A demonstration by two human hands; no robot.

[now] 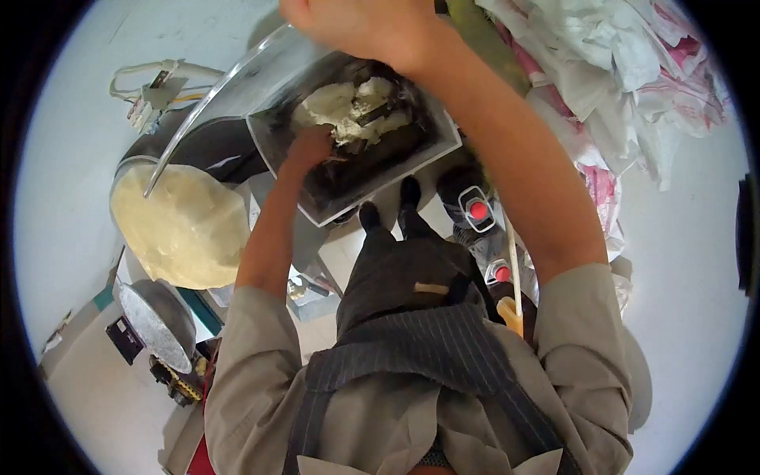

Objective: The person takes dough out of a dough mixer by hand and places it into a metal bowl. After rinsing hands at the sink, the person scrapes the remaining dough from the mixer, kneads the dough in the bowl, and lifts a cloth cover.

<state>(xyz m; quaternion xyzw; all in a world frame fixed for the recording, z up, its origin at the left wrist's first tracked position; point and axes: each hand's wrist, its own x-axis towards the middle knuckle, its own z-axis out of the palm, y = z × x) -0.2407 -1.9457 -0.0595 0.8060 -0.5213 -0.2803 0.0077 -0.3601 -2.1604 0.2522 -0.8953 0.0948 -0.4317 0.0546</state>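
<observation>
Inside one bin [392, 184], left hand [313, 145] touches dough [332, 104]; right hand [360, 24] blocks one edge; both grips unclear; two red caps [478, 210] nearby.

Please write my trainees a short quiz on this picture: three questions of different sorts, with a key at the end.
1. Open question: which hand is down in the box with the pale dough?
2. True or false: the white and pink bags are on the person's right.
3. Multiple choice: what pattern does the dark apron have?
A) Large spots
B) Thin stripes
C) Checks

Key
1. The left hand.
2. True.
3. B.
</observation>
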